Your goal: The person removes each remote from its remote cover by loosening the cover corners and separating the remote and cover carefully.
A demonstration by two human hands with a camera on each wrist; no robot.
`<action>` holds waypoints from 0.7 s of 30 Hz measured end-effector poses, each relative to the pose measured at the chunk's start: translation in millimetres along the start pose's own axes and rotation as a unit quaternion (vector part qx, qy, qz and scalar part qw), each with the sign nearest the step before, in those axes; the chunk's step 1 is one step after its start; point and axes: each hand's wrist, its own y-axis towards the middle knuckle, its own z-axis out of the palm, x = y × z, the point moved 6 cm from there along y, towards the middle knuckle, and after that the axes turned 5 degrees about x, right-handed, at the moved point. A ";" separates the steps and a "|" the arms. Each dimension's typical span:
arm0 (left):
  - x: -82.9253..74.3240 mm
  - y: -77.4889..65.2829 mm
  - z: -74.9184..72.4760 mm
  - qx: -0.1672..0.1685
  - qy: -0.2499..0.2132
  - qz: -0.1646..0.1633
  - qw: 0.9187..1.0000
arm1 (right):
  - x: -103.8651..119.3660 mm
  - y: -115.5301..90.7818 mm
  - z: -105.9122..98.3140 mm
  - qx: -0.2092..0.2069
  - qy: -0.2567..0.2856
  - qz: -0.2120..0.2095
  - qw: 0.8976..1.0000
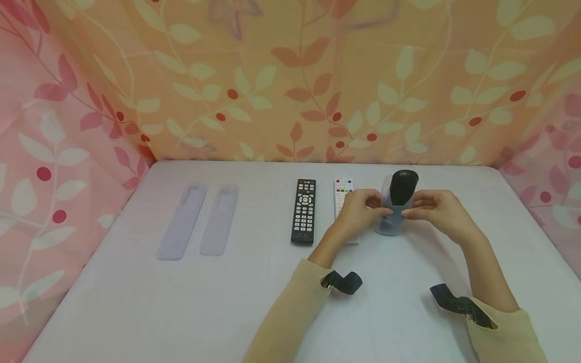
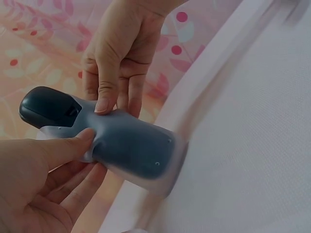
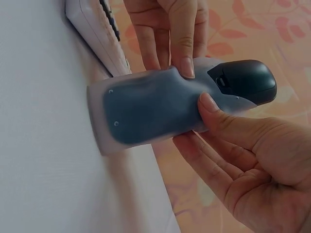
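A black remote control [image 1: 403,187] stands upright, partly inside a translucent remote cover [image 1: 387,227], with its rounded upper end bare. Through the cover's milky wall the remote's lower part shows as a dark shape, stopping short of the closed bottom in the left wrist view. The person's left hand [image 1: 358,210] pinches one edge of the cover's mouth, thumb on the face towards the head camera. Opposite it, the right hand [image 1: 439,210] pinches the other edge the same way. The cover's bottom end meets the tabletop.
A white remote [image 1: 343,190] lies partly behind the left hand. Left of it lies a black remote [image 1: 304,212] with pale buttons. Two flat translucent covers [image 1: 181,224] lie farther left on the white table [image 1: 136,312]. Patterned cloth [image 1: 290,75] hangs behind and at both sides.
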 end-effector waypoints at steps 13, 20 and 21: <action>-4.8 -1.4 -3.0 -0.012 -0.010 0.002 1.000 | 3.7 -1.5 -2.1 -0.008 0.036 -0.018 0.999; -6.6 0.3 -4.4 -0.025 -0.017 0.005 1.000 | 7.4 -4.7 -3.6 -0.014 0.067 -0.038 0.997; -6.8 0.4 -4.6 -0.027 -0.019 0.006 0.999 | 7.3 -4.8 -3.8 -0.015 0.070 -0.040 0.997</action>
